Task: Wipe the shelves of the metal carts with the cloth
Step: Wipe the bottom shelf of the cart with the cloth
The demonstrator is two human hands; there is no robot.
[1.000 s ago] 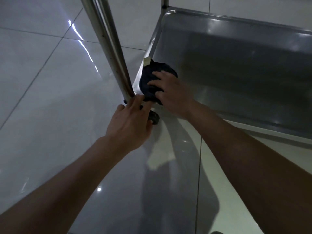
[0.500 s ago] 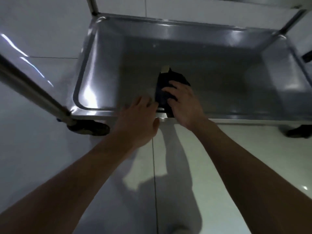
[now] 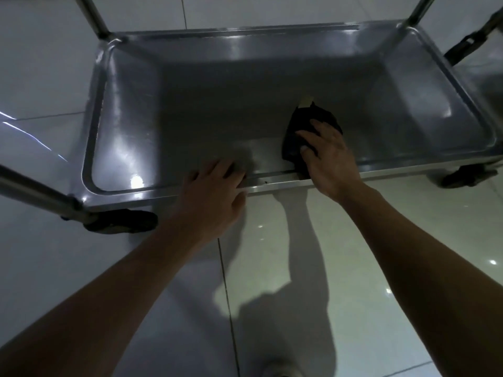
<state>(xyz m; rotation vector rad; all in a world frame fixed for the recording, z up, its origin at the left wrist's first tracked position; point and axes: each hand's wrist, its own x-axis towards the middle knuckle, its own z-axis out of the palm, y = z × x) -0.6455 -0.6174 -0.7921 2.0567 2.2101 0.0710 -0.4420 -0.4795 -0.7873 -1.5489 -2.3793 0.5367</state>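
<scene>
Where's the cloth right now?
In the head view, the dark cloth lies on the cart's bottom shelf, right of centre by the near rim, under the right hand.

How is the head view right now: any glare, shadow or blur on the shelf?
Head view: dim overall; bright glare patches on the shelf at its near-left corner; arm shadows fall on the floor tiles; left hand slightly blurred; dark cloth under right hand shows little detail; wide-angle bends the rails.
</scene>
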